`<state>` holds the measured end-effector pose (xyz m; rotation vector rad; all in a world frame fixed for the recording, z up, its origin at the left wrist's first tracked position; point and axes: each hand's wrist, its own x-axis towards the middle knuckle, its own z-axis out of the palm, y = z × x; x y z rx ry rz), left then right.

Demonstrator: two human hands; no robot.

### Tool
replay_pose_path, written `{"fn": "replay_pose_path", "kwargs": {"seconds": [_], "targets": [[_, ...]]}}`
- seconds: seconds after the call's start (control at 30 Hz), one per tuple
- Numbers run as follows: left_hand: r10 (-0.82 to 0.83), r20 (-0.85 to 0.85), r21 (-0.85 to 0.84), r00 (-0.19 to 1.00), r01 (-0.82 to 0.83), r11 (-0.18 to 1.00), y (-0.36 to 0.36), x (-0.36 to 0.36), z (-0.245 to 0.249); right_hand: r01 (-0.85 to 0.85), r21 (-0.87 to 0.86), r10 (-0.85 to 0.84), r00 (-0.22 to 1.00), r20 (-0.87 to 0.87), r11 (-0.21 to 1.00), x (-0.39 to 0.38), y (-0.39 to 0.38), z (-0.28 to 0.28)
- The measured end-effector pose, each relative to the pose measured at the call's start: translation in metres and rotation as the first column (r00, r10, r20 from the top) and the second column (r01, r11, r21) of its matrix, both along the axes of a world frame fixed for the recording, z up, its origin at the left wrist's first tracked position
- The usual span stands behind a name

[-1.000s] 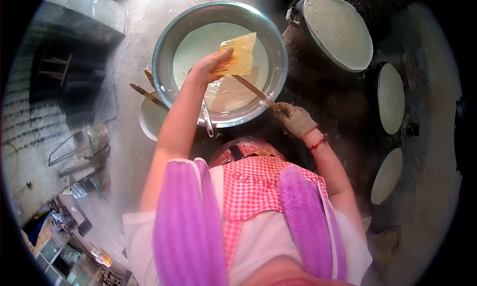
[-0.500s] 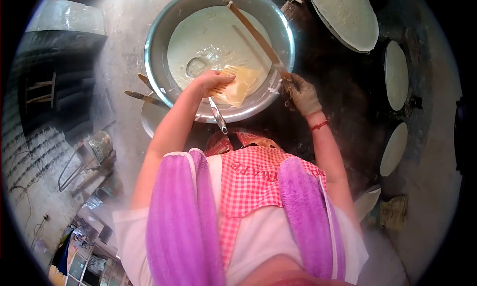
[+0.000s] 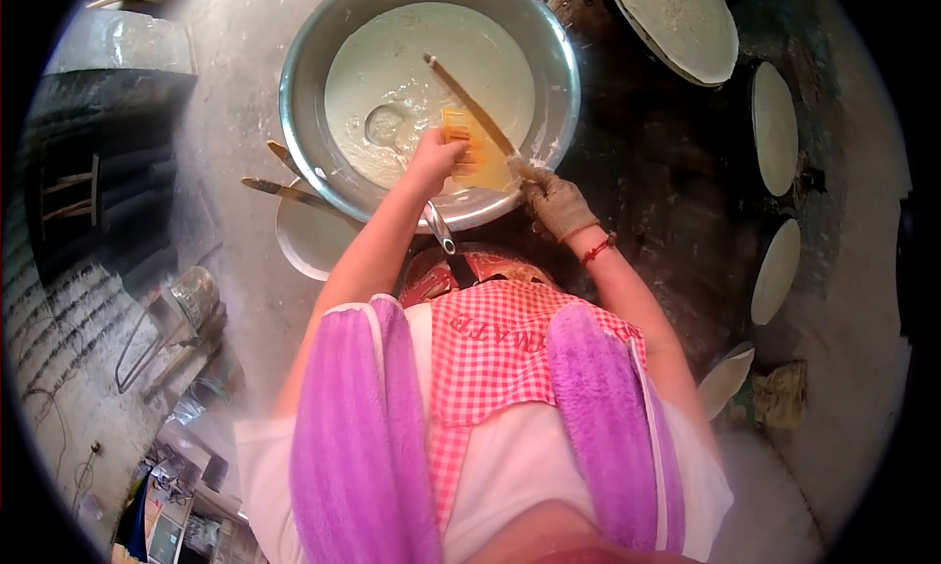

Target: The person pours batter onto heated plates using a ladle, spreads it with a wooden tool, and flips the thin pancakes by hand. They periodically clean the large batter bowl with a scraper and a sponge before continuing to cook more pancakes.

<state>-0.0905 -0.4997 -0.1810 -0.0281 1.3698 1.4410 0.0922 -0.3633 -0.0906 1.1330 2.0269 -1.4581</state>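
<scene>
My left hand (image 3: 438,160) is closed on a yellow plastic scraper (image 3: 492,170) over a large metal basin (image 3: 312,123). My right hand (image 3: 561,207) wears a soiled glove and grips one end of a flat wooden stick (image 3: 469,101). The stick slants up and left above the pale batter (image 3: 402,49), crossing the scraper's right side in this view. A ladle (image 3: 439,229) leans on the basin's near rim, its round bowl sunk in the batter beside my left hand.
Left of the basin, wooden sticks (image 3: 294,194) lie over a smaller pale bowl (image 3: 299,236). Several round griddles covered with pale sheets (image 3: 774,128) line the right side. A metal bucket (image 3: 194,297) stands at the far left.
My right hand has moved left and toward the scraper, bringing the stick with it. My left hand has shifted slightly right, and the scraper is turned more edge-on.
</scene>
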Motion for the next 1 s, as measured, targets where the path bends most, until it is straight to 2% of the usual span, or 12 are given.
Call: {"fn": "replay_pose_path", "kwargs": {"seconds": [0.13,0.27,0.43,0.5,0.6,0.7,0.8,0.83,0.87,0.93,0.97,1.0], "targets": [[0.044,-0.062,0.047,0.997,-0.042,0.998,-0.02,-0.002,0.035,0.12,0.08,-0.118,0.993,-0.027,0.99,0.015,0.02,-0.024],[0.064,-0.174,0.003,0.983,-0.064,0.998,-0.067,-0.015,0.085,0.384,-0.272,-0.392,0.92,0.026,0.882,0.014,0.029,-0.006],[0.382,-0.152,-0.037,0.911,-0.392,0.919,-0.195,-0.008,0.073,0.392,-0.398,-0.432,0.902,-0.012,0.83,0.003,0.024,0.007],[0.777,-0.028,-0.043,0.629,-0.777,0.628,-0.253,0.008,0.048,0.406,-0.471,-0.457,0.889,0.006,0.783,-0.007,0.01,0.024],[0.818,-0.205,-0.286,0.538,-0.832,0.475,-0.331,0.017,-0.015,0.401,-0.312,-0.43,0.903,-0.025,0.861,-0.029,-0.03,0.019],[0.718,-0.321,-0.484,0.618,-0.759,0.436,-0.338,-0.006,-0.069,0.403,-0.369,-0.399,0.912,0.092,0.837,-0.051,-0.06,0.031],[0.414,-0.48,-0.631,0.774,-0.632,0.45,-0.342,-0.04,-0.13,0.433,-0.287,-0.423,0.901,0.099,0.855,-0.061,-0.088,0.032],[0.281,-0.409,-0.764,0.869,-0.494,0.416,-0.34,-0.045,-0.15,0.445,-0.293,-0.422,0.895,0.141,0.846,-0.06,-0.09,0.034],[-0.112,-0.293,-0.876,0.95,-0.219,0.429,-0.348,-0.044,-0.191,0.465,-0.294,-0.432,0.885,0.173,0.835,-0.06,-0.09,0.036],[-0.755,-0.016,-0.961,0.656,0.198,0.193,-0.356,-0.047,-0.243,0.512,-0.234,-0.496,0.859,0.13,0.826,-0.055,-0.095,0.036],[-0.928,0.091,-0.952,0.362,0.306,0.026,-0.354,-0.05,-0.252,0.478,-0.191,-0.466,0.878,0.107,0.857,-0.049,-0.091,0.031],[-0.949,0.044,-0.939,0.313,0.336,0.067,-0.362,-0.047,-0.261,0.501,-0.162,-0.491,0.865,0.099,0.85,-0.051,-0.091,0.037]]}}
